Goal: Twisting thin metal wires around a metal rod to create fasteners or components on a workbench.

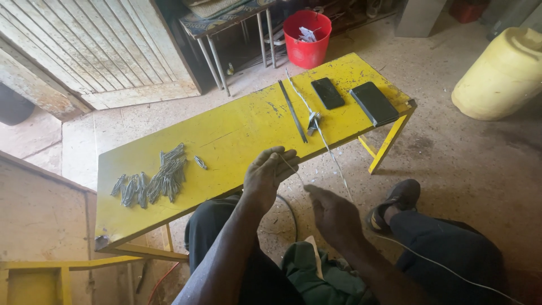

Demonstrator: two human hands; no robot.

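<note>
My left hand (266,174) hovers over the near edge of the yellow bench (237,133), fingers curled around a thin wire (291,168). My right hand (332,210) is lower and to the right, pinching the same wire between fingertips. A long wire (327,144) runs from the bench's far edge past a small metal clip (313,120) toward my hands and trails over my right knee. A pile of several small twisted wire pieces (155,179) lies on the bench's left part, with one single piece (200,162) apart from it.
Two dark phones (327,92) (374,103) and a thin dark strip (292,110) lie on the bench's right end. A red bucket (306,38) stands behind it, a yellow jerrycan (499,76) at right, a wooden door (90,51) at left. My shoe (398,200) rests on the floor.
</note>
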